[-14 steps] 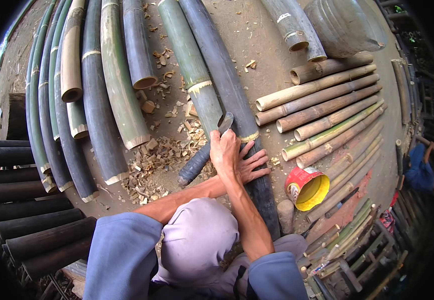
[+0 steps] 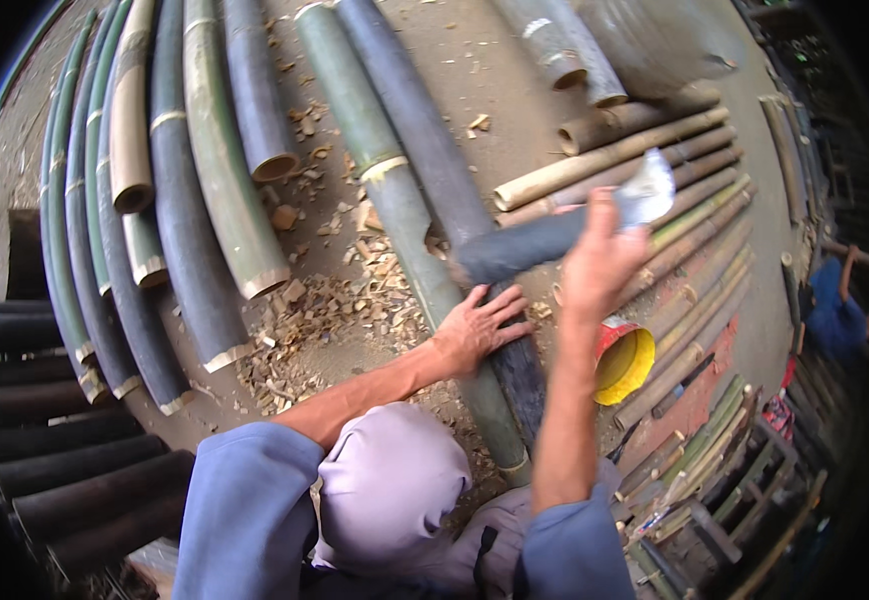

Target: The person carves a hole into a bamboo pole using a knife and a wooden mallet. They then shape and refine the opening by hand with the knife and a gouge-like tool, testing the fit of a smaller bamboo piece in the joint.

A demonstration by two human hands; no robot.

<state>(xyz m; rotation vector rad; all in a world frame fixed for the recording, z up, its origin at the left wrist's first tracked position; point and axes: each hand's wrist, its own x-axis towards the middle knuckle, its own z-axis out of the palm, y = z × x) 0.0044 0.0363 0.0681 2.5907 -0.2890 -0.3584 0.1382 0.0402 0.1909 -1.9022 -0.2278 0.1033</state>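
A green bamboo pole [image 2: 402, 215] and a darker bamboo pole [image 2: 423, 125] run side by side away from me. The green one has a notch [image 2: 437, 243] cut in its side. My left hand [image 2: 475, 328] lies with fingers spread across the two poles, just nearer than the notch. Raised to the right, my right hand [image 2: 602, 250] grips a chopping tool close to its shiny metal blade [image 2: 648, 188]. The tool's thick dark handle [image 2: 525, 247] points left over the poles. Hand and blade are smeared by motion, and the exact kind of tool is unclear.
Wood chips [image 2: 355, 285] litter the ground left of the poles. Several long bamboo poles [image 2: 220, 150] lie at the left; blackened lengths [image 2: 75, 445] are stacked nearer. Right of me are thinner bamboo pieces [image 2: 605, 180] and a red and yellow bucket [image 2: 627, 365]. Another person [image 2: 840, 305] is far right.
My right hand has lifted the tool away from the notch, up and to the right. My left hand has shifted left and is still on the poles. The notch is now uncovered.
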